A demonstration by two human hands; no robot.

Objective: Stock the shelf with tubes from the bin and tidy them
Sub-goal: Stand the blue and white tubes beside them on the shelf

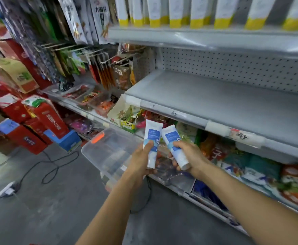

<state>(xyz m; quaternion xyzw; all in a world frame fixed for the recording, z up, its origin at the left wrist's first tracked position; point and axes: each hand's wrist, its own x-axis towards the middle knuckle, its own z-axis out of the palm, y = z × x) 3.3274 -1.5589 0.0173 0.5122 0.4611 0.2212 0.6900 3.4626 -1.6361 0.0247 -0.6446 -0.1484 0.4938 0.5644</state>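
Each of the hands grips one white-and-blue tube: left hand (141, 160) holds one tube (151, 142), right hand (189, 156) the other tube (174, 147). Both are raised just below the bare shelf (215, 101), above the clear bin (109, 149).

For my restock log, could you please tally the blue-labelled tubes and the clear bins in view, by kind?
Blue-labelled tubes: 2, one held in the left hand, one in the right hand
Clear bin: 1
Total: 3
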